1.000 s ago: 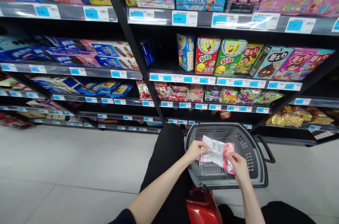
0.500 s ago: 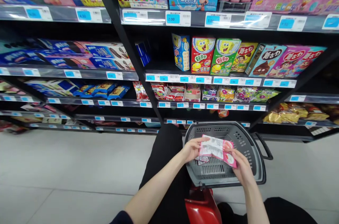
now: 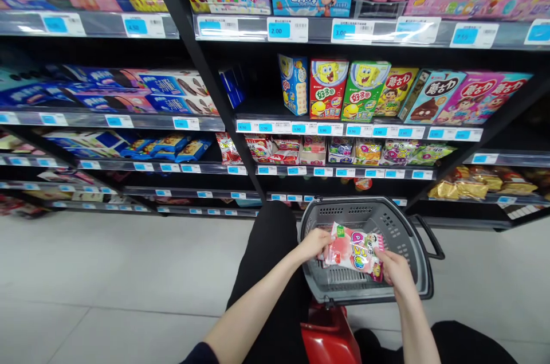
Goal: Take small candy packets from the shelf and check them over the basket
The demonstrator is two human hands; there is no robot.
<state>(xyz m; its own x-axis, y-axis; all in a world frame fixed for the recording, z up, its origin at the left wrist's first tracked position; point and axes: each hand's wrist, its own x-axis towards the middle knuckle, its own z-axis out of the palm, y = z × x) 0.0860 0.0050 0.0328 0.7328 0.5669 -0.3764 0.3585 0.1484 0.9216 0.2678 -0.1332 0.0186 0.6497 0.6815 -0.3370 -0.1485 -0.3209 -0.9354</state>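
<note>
Above the grey shopping basket (image 3: 363,209), I hold a pink and white gummy candy bag (image 3: 353,249) spread between both hands, its printed front facing up. My left hand (image 3: 315,243) pinches the bag's left end. At the other end, my right hand (image 3: 392,266) grips the bag with thumb on top. A darker pink-purple bit of wrapper shows under the right end; whether it belongs to a second bag I cannot tell. The bag covers much of the basket's slotted floor.
A red object (image 3: 330,335) stands below the basket, and a black handle (image 3: 431,238) sticks out at its right. Ahead, black shelves hold snack boxes (image 3: 329,89), candy bags (image 3: 367,152) and blue biscuit packs (image 3: 172,89). My black-trousered knee (image 3: 275,226) is left of the basket.
The bag has been turned over: its white back with the barcode faced up before, and its colourful front faces up now. Both hands stay over the basket.
</note>
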